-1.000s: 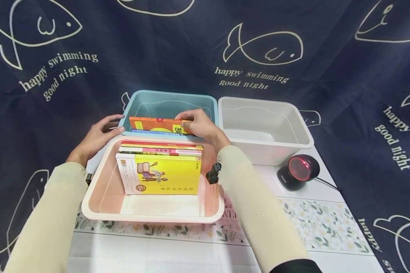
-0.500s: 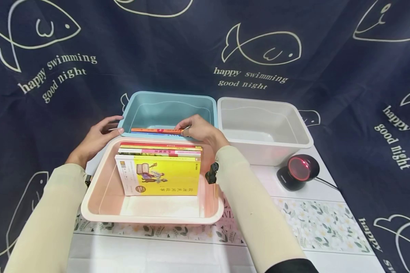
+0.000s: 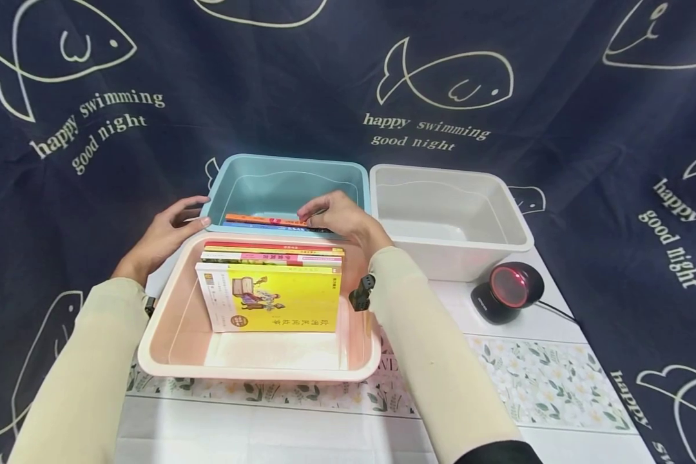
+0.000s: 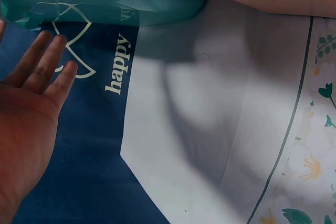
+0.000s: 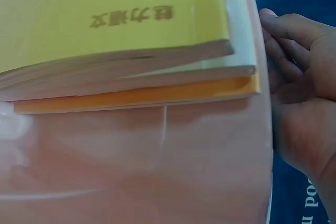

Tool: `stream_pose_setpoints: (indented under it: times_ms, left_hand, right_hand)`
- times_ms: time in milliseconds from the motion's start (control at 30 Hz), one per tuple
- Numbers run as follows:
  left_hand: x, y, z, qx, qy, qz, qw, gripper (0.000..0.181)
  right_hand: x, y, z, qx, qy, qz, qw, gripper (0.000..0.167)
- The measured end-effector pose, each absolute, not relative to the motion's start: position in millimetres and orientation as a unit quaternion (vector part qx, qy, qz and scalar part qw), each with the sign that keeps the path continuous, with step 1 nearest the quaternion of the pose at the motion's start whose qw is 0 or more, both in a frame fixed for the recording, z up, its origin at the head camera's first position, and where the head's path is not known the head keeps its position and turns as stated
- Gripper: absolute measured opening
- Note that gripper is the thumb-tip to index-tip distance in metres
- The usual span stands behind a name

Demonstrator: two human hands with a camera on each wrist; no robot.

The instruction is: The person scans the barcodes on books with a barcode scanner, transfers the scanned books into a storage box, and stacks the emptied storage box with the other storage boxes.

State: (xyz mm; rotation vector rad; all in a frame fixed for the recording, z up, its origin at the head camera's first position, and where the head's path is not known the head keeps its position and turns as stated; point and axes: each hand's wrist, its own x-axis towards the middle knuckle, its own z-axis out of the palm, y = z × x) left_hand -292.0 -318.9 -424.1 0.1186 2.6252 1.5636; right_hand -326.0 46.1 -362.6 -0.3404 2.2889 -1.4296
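In the head view, my right hand (image 3: 341, 212) is over the right end of an orange book (image 3: 255, 219) in the blue bin (image 3: 296, 162); its thumb and fingers pinch the top edge. A blue book (image 3: 246, 225) stands close against it on the near side. My left hand (image 3: 165, 235) touches the blue bin's left end with fairly straight fingers, which the left wrist view also shows. Nearer to me, a pink bin (image 3: 174, 309) holds a row of several upright books, with a yellow book (image 3: 292, 299) in front. The pink wall hides the held book in the right wrist view.
A pale grey bin (image 3: 452, 245) stands right of the blue one. In front of it is a black scanner-like device (image 3: 507, 290) with a red light and a cable. A dark blue fish-print cloth (image 3: 301, 84) hangs behind the white table (image 3: 255, 432).
The orange book has sunk lower into the blue bin, its cover no longer facing up into view. My right hand has stayed with it, and over the last half second the spine rose slightly. The left hand has not moved.
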Motion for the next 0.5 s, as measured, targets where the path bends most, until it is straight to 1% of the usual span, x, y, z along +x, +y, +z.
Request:
stream_pose_setpoints:
  times_ms: [333, 500]
  left_hand:
    - [-293, -319, -425, 0.030, 0.859, 0.509, 0.045, 0.068]
    - [-293, -318, -426, 0.027, 0.860, 0.508, 0.046, 0.069]
  right_hand:
    - [-323, 60, -336, -0.180, 0.825, -0.500, 0.195, 0.022]
    - [-313, 66, -321, -0.216, 0.829, -0.483, 0.181, 0.023]
